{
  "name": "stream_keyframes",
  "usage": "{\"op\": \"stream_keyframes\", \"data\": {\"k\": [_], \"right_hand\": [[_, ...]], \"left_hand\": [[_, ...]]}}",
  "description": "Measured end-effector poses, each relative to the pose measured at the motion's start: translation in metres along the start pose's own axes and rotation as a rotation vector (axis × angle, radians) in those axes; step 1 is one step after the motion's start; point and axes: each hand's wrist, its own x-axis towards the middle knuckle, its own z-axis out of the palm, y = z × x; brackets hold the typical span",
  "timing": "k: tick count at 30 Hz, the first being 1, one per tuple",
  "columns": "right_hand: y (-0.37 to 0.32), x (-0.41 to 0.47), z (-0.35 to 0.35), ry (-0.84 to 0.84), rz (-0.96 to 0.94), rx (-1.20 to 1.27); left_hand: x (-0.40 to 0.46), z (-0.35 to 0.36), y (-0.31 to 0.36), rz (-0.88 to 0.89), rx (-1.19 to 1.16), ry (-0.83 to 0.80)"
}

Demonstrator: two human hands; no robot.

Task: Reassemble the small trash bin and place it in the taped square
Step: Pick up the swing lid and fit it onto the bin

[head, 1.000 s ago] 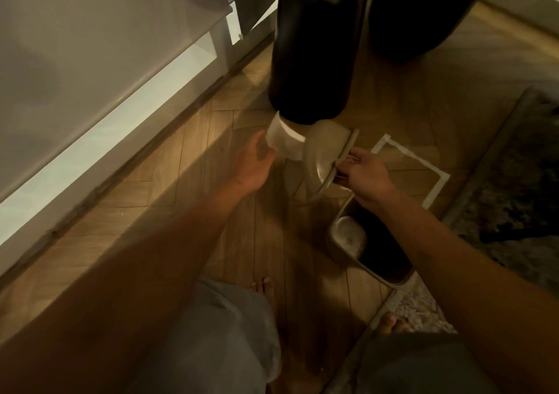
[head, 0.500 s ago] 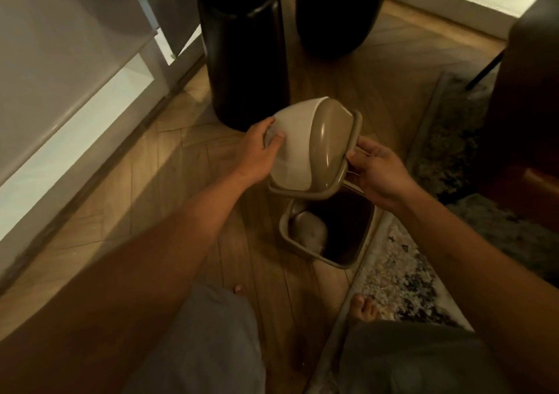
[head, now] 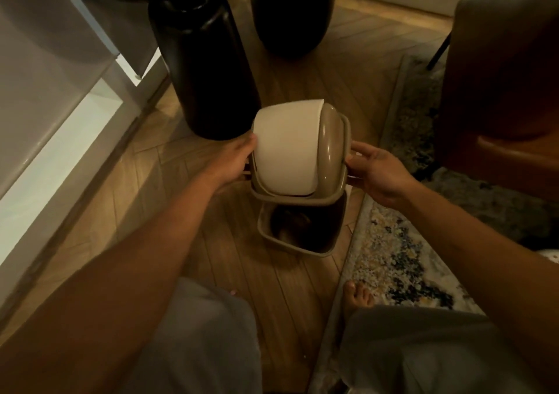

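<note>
I hold the bin's lid point(head: 328, 154), a tan frame with a white swing flap point(head: 287, 145), between both hands just above the bin. My left hand point(head: 233, 160) grips the lid's left side. On the right edge of the frame my right hand point(head: 375, 172) pinches it with fingers and thumb. The small tan bin body point(head: 298, 248) stands open on the wood floor right under the lid, its far rim hidden by the lid. The taped square is not in sight.
A tall black cylinder point(head: 208, 70) and a second dark round vessel point(head: 290, 12) stand just beyond the bin. A patterned rug point(head: 393, 257) lies to the right, with a brown chair point(head: 502, 76) on it. White cabinet fronts point(head: 45, 91) run along the left. My bare foot point(head: 358, 297) rests by the rug edge.
The lid has swung from tilted on edge to nearly level and come over the bin. The view has shifted, and the taped square has dropped out of sight.
</note>
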Motion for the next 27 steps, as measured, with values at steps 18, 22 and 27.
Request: {"op": "stream_keyframes", "data": {"k": [18, 22, 27], "right_hand": [[0.081, -0.004, -0.029, 0.349, 0.283, -0.460], [0.090, -0.004, -0.030, 0.318, 0.307, -0.531], [0.097, -0.010, -0.031, 0.254, 0.374, -0.582]], "left_hand": [[-0.005, 0.026, -0.043, -0.093, 0.398, -0.230], [-0.003, 0.026, -0.050, -0.115, 0.365, -0.257], [0.001, 0.024, -0.052, -0.117, 0.373, -0.287]]}}
